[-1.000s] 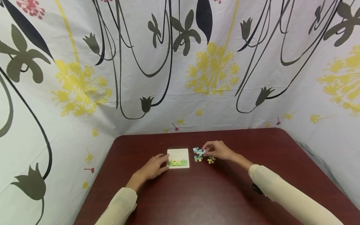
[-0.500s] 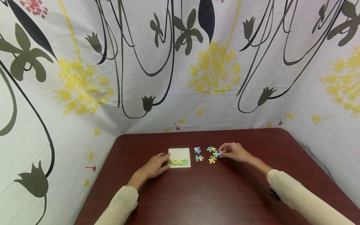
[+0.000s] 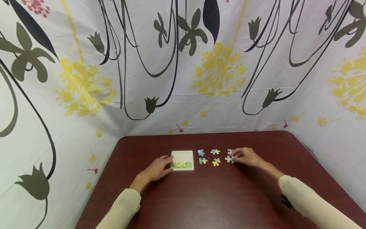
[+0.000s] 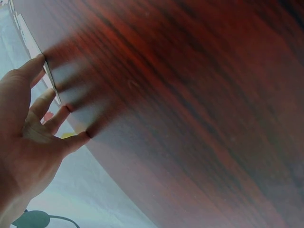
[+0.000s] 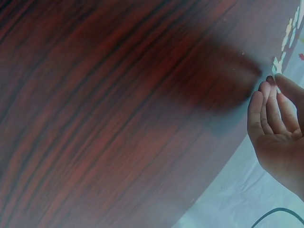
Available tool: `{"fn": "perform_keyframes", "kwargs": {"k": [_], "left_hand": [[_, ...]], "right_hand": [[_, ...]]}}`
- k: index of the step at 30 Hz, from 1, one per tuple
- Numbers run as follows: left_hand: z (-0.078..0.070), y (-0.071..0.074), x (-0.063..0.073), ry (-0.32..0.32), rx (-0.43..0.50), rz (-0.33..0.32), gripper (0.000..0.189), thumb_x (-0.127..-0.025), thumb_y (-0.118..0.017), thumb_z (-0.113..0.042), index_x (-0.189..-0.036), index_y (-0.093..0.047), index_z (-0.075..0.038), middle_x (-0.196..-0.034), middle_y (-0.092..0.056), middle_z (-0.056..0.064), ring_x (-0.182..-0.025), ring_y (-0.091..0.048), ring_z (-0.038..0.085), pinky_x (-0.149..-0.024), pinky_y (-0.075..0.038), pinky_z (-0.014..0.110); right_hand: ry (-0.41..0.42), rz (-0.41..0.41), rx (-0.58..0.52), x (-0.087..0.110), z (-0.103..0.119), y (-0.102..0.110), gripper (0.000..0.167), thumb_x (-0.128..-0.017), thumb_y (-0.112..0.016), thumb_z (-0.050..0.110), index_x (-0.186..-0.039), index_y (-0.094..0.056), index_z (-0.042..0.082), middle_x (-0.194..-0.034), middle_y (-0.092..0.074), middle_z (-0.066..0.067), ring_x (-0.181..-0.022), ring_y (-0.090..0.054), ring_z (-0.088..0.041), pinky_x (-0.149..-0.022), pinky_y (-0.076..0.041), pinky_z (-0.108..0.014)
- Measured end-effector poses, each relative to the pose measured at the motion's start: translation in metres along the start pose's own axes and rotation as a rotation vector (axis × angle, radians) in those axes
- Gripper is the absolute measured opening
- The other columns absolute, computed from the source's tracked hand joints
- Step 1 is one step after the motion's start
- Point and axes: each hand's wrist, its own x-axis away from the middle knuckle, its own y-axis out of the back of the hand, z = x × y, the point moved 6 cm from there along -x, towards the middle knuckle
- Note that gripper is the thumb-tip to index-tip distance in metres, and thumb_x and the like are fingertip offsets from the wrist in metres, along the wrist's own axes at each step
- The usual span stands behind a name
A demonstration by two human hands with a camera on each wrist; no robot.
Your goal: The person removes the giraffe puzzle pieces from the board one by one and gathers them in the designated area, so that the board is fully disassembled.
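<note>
In the head view my left hand [image 3: 155, 168] rests its spread fingers at the left edge of a pale puzzle board [image 3: 182, 156], which has a green strip with yellow figures along its bottom. The left wrist view shows the fingertips touching the table and the board's edge [image 4: 33, 42]. My right hand [image 3: 248, 157] pinches a blue jigsaw piece [image 3: 229, 159] between thumb and fingers, low at the table. Just behind it lies another jigsaw piece [image 3: 230, 151], partly covered by the hand. In the right wrist view the pinched piece [image 5: 277, 66] appears edge-on at the fingertips.
Between the board and my right hand, several jigsaw pieces lie apart: two blue-and-white or green ones [image 3: 202, 161] nearer the board, and two yellowish ones [image 3: 216, 162] further right. The dark red table [image 3: 194, 197] ends at a patterned cloth [image 3: 183, 79] behind.
My right hand has moved right, carrying the blue jigsaw piece from beside the board, past the yellow pieces, to the right end. The pieces now lie spread apart. The left hand has stayed at the board.
</note>
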Motion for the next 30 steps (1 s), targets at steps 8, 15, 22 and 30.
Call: {"fn": "perform_keyframes", "kwargs": {"k": [8, 15, 22, 30], "left_hand": [[0.001, 0.0, 0.0, 0.009, -0.01, 0.009, 0.016, -0.105, -0.065, -0.022, -0.12, -0.065, -0.016, -0.159, -0.045, 0.016, -0.149, -0.034, 0.046, -0.114, -0.026, 0.073], [0.002, -0.002, 0.0, 0.005, -0.017, -0.001, 0.018, -0.105, -0.065, -0.023, -0.122, -0.065, -0.018, -0.158, -0.046, 0.014, -0.149, -0.035, 0.045, -0.114, -0.026, 0.073], [0.002, -0.001, 0.0, 0.025, -0.015, -0.012, 0.021, -0.105, -0.065, -0.024, -0.124, -0.065, -0.017, -0.156, -0.05, 0.011, -0.149, -0.036, 0.043, -0.116, -0.026, 0.072], [0.0, 0.001, 0.0, 0.046, -0.004, -0.014, 0.022, -0.104, -0.066, -0.023, -0.125, -0.065, -0.016, -0.153, -0.052, 0.014, -0.148, -0.037, 0.043, -0.115, -0.027, 0.071]], "right_hand": [[-0.018, -0.005, 0.049, 0.004, -0.007, 0.003, 0.012, -0.093, -0.076, 0.007, -0.105, -0.074, 0.005, -0.089, -0.076, 0.0, -0.078, -0.07, -0.011, -0.065, -0.05, -0.026], [-0.018, 0.011, 0.069, 0.005, -0.003, 0.003, 0.012, -0.094, -0.076, 0.007, -0.105, -0.075, 0.004, -0.091, -0.077, -0.004, -0.079, -0.071, -0.016, -0.063, -0.051, -0.027], [-0.029, 0.012, 0.086, 0.003, 0.001, 0.001, 0.017, -0.093, -0.078, 0.01, -0.106, -0.072, 0.001, -0.083, -0.074, 0.0, -0.071, -0.066, -0.011, -0.064, -0.049, -0.026], [0.025, -0.001, 0.107, -0.011, 0.018, 0.002, 0.009, -0.094, -0.074, 0.004, -0.103, -0.074, 0.0, -0.08, -0.073, -0.003, -0.066, -0.064, -0.01, -0.059, -0.049, -0.025]]}}
